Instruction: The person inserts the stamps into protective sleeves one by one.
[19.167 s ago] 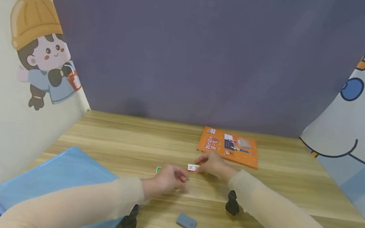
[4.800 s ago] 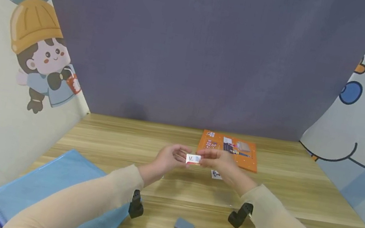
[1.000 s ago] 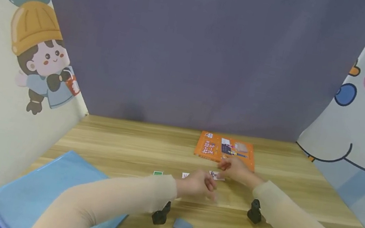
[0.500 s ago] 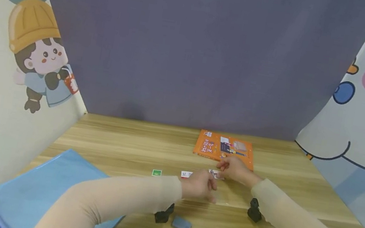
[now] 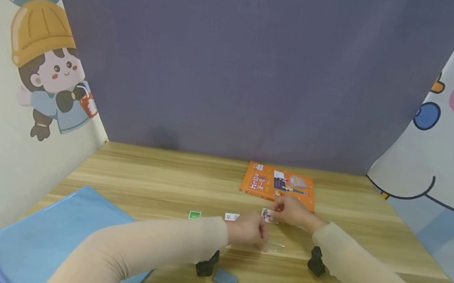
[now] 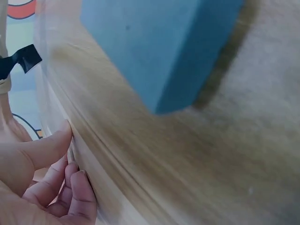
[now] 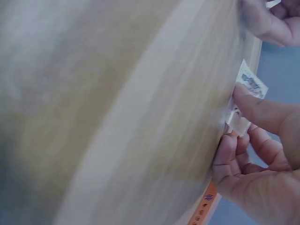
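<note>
My right hand [image 5: 293,213] pinches a small printed stamp [image 5: 266,214] between thumb and fingers, just in front of the orange book. The right wrist view shows the toothed edge of the stamp [image 7: 253,83], partly under the thumb. Lower and to the left, my left hand [image 5: 246,228] pinches a thin clear film [image 5: 276,246], of which only a bright edge shows beside the fingertips. In the left wrist view the fingers [image 6: 56,140] sit low at the tabletop. A white and red stamp [image 5: 231,217] and a green stamp [image 5: 194,215] lie left of the hands.
The orange book [image 5: 262,183] lies flat at the back. A small grey-blue block [image 5: 225,279] sits near the front, looming close in the left wrist view. A large blue folder [image 5: 61,229] covers the left of the wooden table, partly under the left forearm.
Both hands held up the white and red stamp several seconds ago; it now lies on the table. Since then both hands have moved right. The printed stamp is raised slightly, and the film's edge has appeared.
</note>
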A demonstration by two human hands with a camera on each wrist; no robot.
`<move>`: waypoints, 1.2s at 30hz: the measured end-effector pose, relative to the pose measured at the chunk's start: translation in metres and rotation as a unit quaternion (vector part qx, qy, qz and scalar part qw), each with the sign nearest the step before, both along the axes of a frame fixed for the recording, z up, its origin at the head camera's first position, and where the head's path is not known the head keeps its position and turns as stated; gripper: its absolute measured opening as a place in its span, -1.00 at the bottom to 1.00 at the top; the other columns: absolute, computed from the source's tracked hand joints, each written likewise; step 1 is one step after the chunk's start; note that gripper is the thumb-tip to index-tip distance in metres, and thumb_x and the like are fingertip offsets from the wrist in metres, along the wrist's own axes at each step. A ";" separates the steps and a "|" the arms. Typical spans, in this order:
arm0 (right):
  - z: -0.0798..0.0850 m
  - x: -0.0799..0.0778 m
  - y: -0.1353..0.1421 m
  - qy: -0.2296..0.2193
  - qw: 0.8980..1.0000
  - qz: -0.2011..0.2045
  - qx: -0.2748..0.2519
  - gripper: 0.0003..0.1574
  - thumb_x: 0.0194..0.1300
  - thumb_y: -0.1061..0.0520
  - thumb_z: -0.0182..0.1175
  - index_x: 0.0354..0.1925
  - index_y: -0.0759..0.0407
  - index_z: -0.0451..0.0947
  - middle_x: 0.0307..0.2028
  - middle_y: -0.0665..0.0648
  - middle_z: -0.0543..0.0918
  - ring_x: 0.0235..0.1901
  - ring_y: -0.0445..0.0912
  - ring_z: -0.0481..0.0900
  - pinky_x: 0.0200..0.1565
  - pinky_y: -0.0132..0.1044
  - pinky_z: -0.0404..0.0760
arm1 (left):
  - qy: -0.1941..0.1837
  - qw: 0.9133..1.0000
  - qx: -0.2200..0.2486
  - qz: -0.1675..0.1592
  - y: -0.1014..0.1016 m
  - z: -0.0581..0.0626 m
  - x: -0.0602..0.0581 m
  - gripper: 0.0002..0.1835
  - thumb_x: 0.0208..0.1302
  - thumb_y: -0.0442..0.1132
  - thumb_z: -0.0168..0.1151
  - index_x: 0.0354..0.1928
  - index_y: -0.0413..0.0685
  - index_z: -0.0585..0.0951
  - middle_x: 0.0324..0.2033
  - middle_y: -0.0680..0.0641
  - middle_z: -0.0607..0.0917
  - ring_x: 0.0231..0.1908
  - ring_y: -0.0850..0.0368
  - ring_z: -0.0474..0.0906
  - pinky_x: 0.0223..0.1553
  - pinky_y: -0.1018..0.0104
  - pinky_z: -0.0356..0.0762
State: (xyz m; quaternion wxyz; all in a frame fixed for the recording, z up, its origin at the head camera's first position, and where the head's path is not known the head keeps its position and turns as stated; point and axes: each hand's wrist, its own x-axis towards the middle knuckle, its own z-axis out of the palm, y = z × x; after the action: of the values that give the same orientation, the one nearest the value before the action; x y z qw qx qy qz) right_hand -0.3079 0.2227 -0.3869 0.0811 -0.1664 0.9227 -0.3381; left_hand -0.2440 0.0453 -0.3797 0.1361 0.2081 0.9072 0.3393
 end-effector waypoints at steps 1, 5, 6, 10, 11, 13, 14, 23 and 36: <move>-0.002 0.000 0.000 0.000 1.000 0.001 -0.004 -0.83 0.09 0.24 0.40 -0.36 0.25 0.59 -0.41 0.09 0.61 -0.44 -0.13 0.49 -0.36 -0.32 0.56 | -0.006 1.000 0.003 0.002 -0.001 0.000 0.001 -0.80 -0.13 -0.34 0.56 -0.49 -0.15 0.67 -0.56 0.08 0.62 -0.51 0.27 0.44 -0.45 0.52 0.43; -0.009 0.000 0.001 0.004 1.000 0.014 -0.018 -0.85 0.08 0.23 0.41 -0.38 0.23 0.60 -0.41 0.07 0.63 -0.42 -0.12 0.49 -0.35 -0.30 0.56 | -0.030 0.999 0.014 0.001 -0.004 0.001 0.001 -0.81 -0.12 -0.38 0.54 -0.51 -0.15 0.65 -0.56 0.10 0.61 -0.50 0.26 0.43 -0.43 0.51 0.43; -0.010 0.000 0.001 0.003 1.000 0.018 -0.022 -0.85 0.08 0.24 0.40 -0.38 0.23 0.60 -0.41 0.07 0.64 -0.41 -0.12 0.50 -0.35 -0.30 0.57 | -0.035 0.999 0.016 -0.003 -0.005 0.001 0.001 -0.82 -0.11 -0.39 0.53 -0.51 -0.15 0.65 -0.55 0.10 0.61 -0.50 0.27 0.43 -0.42 0.51 0.43; -0.011 -0.001 0.002 -0.014 0.999 0.017 -0.043 -0.88 0.13 0.24 0.37 -0.37 0.25 0.60 -0.43 0.08 0.63 -0.44 -0.13 0.48 -0.39 -0.34 0.55 | -0.057 0.997 0.035 -0.026 -0.008 -0.001 -0.004 -0.85 -0.05 -0.39 0.49 -0.46 -0.15 0.65 -0.52 0.09 0.63 -0.48 0.28 0.44 -0.43 0.51 0.45; -0.011 -0.001 0.002 -0.021 0.999 0.013 -0.049 -0.88 0.14 0.24 0.37 -0.37 0.25 0.61 -0.45 0.07 0.62 -0.47 -0.15 0.46 -0.41 -0.36 0.52 | -0.063 0.997 0.040 -0.030 -0.008 -0.001 -0.005 -0.87 -0.03 -0.39 0.47 -0.45 -0.15 0.66 -0.50 0.09 0.65 -0.48 0.28 0.45 -0.42 0.51 0.46; -0.009 -0.003 0.003 -0.028 0.998 0.005 -0.055 -0.89 0.17 0.22 0.36 -0.37 0.24 0.61 -0.46 0.04 0.59 -0.49 -0.18 0.42 -0.45 -0.40 0.47 | -0.077 0.995 0.050 -0.034 -0.009 0.000 -0.007 -0.90 0.01 -0.39 0.43 -0.41 -0.15 0.68 -0.47 0.06 0.68 -0.47 0.27 0.48 -0.42 0.49 0.49; -0.008 -0.003 0.003 -0.034 0.998 0.000 -0.062 -0.88 0.18 0.21 0.35 -0.36 0.24 0.62 -0.45 0.03 0.59 -0.48 -0.19 0.42 -0.45 -0.40 0.47 | -0.084 0.995 0.052 -0.033 -0.010 0.000 -0.007 -0.92 0.04 -0.39 0.42 -0.40 -0.15 0.69 -0.46 0.05 0.70 -0.46 0.27 0.50 -0.43 0.48 0.51; -0.006 -0.006 0.010 -0.102 0.980 -0.005 -0.169 -0.74 0.29 0.24 0.24 -0.11 0.42 0.56 -0.24 0.23 0.68 -0.29 -0.07 0.69 -0.17 -0.21 0.74 | -0.123 0.988 0.093 -0.003 -0.010 0.006 -0.005 -0.90 0.19 -0.28 0.35 -0.35 -0.19 0.72 -0.45 -0.14 0.73 -0.48 0.17 0.56 -0.38 0.36 0.63; 0.026 0.002 0.007 -0.042 0.977 -0.009 -0.210 -0.69 0.38 0.25 0.13 -0.05 0.51 0.49 -0.35 0.34 0.66 -0.42 -0.09 0.64 -0.26 -0.27 0.73 | -0.107 0.967 0.229 0.024 -0.014 0.011 -0.011 -0.86 0.25 -0.32 0.28 -0.29 -0.32 0.67 -0.39 -0.22 0.75 -0.43 0.04 0.71 -0.28 0.21 0.74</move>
State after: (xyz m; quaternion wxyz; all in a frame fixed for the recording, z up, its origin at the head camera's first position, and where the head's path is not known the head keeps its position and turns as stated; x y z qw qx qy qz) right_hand -0.3055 0.2301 -0.3610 0.0798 -0.1575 0.8283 -0.5317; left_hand -0.2553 0.0316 -0.3685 0.1725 0.1740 0.7906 0.5611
